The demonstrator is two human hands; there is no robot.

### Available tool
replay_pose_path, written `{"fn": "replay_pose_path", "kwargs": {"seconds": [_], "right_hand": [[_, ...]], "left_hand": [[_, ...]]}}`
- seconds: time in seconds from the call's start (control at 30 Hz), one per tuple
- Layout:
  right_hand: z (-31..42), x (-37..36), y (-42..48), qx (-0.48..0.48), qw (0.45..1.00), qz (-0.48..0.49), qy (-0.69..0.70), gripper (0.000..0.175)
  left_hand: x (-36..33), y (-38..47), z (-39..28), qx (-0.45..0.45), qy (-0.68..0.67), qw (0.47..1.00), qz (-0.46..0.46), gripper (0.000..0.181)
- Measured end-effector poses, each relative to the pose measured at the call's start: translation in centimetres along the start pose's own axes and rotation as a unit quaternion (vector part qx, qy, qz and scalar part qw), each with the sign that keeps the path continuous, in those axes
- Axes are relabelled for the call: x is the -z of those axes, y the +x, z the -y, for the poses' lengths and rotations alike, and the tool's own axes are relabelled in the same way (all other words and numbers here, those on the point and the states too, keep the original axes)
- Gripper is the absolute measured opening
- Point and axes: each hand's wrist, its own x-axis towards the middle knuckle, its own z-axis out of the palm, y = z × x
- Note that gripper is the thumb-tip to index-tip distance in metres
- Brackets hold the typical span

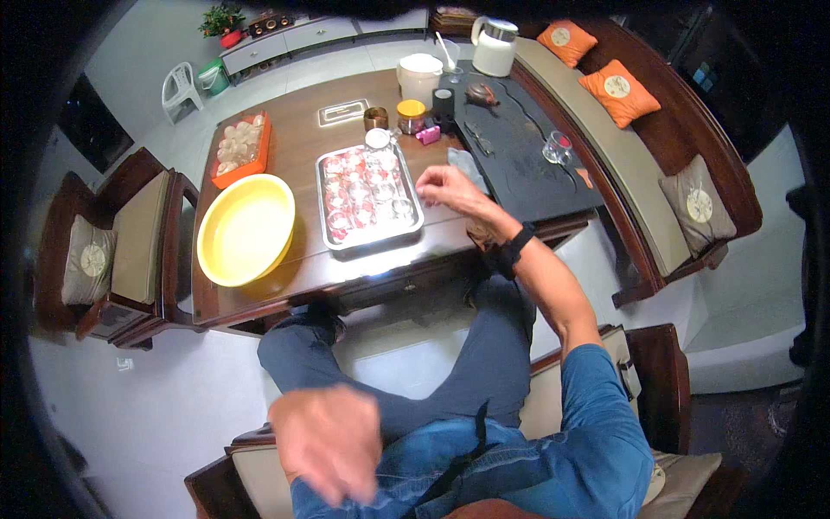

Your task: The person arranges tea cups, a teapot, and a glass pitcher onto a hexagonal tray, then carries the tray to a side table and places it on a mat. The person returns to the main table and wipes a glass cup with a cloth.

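On the wooden table (305,117) before me lies a metal tray (375,242) filled with rows of small clear round containers (358,193), red and white inside. A white round item (378,139) sits at its far edge. My right hand (449,189) hovers by the tray's right rim, thumb and fingers drawn together; whether something small is between them is hidden. Low on the left, close to the camera, my left hand (326,436) is raised over my lap and blurred, so its fingers cannot be made out. Left of the tray stands a yellow plastic basin (249,227).
An orange box (260,156) of pale round items is behind the basin. Beyond the tray are a yellow-lidded jar (411,118), a pink item (428,135) and a white pot (419,74). A black tea tray (532,181) on the right bears a teapot (480,95) and a glass (555,149).
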Motion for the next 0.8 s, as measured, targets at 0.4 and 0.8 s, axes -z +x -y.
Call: {"fn": "replay_pose_path", "kwargs": {"seconds": [0.4, 0.8], "right_hand": [[-4.4, 3.6, 20.9, 0.056, 0.858, 0.026, -0.510, 0.039], [-2.3, 4.4, 21.0, 0.090, 0.878, 0.046, -0.468, 0.011]], "left_hand": [[14.2, -14.5, 15.7, 0.566, 0.159, 0.736, -0.336, 0.027], [15.7, -15.4, 17.3, 0.590, 0.302, 0.698, -0.272, 0.045]]}}
